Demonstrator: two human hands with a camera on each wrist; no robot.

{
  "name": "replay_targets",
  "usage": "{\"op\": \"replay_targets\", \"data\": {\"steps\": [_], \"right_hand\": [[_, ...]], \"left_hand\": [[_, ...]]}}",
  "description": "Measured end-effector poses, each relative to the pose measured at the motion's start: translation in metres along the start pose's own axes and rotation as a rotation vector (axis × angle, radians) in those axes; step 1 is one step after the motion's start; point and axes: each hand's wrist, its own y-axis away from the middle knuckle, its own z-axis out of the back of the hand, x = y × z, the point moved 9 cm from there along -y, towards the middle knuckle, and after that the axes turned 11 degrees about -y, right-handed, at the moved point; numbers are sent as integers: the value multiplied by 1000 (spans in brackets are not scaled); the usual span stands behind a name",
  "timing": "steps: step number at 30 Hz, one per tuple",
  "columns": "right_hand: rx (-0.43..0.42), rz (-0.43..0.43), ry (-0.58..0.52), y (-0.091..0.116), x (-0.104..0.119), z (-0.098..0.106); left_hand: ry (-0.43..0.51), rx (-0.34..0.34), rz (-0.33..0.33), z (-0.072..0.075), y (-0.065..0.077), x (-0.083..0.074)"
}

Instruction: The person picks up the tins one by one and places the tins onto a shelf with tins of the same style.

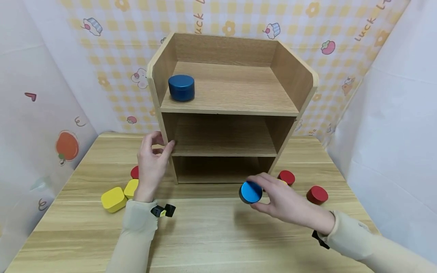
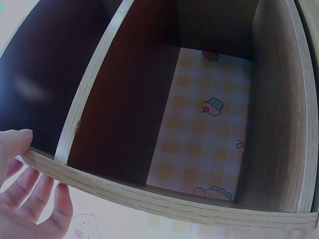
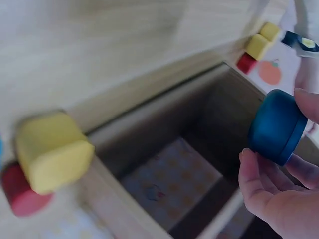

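Note:
My right hand point(image 1: 285, 199) holds a round blue tin point(image 1: 250, 192) between thumb and fingers, in front of the shelf's lower right side. The right wrist view shows the same blue tin point(image 3: 276, 127) tilted in the fingers. My left hand point(image 1: 153, 165) grips the left side panel of the wooden shelf point(image 1: 223, 155) at middle-tier height. In the left wrist view, the thumb lies inside that panel point(image 2: 164, 204) and the fingers outside it. Another blue tin point(image 1: 181, 88) stands on the top tier, at the left front.
Yellow tins point(image 1: 113, 199) and a red tin point(image 1: 134, 172) lie on the table left of the shelf. Right of it are red tins point(image 1: 317, 195), with a yellow tin point(image 3: 52, 152) partly hidden behind my right hand in the head view. A patterned cloth point(image 1: 218, 19) hangs behind.

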Motion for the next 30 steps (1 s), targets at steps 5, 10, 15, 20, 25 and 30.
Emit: {"op": "replay_targets", "data": {"steps": [5,10,15,20,25,30], "right_hand": [[-38,86,13,-14,28,23],[-94,201,15,-30,53,46],[-145,262,-21,-52,74,71],[-186,224,-14,-72,88,98],[-220,194,28,-91,96,119],[-245,127,59,-114,95,136]], "left_hand": [[3,-6,0,0,0,0],[2,1,13,-1,0,1],[2,6,22,0,0,2],[-4,2,22,-2,-1,4],[0,-6,8,-1,0,2],[-4,-3,14,-1,0,3]]}}
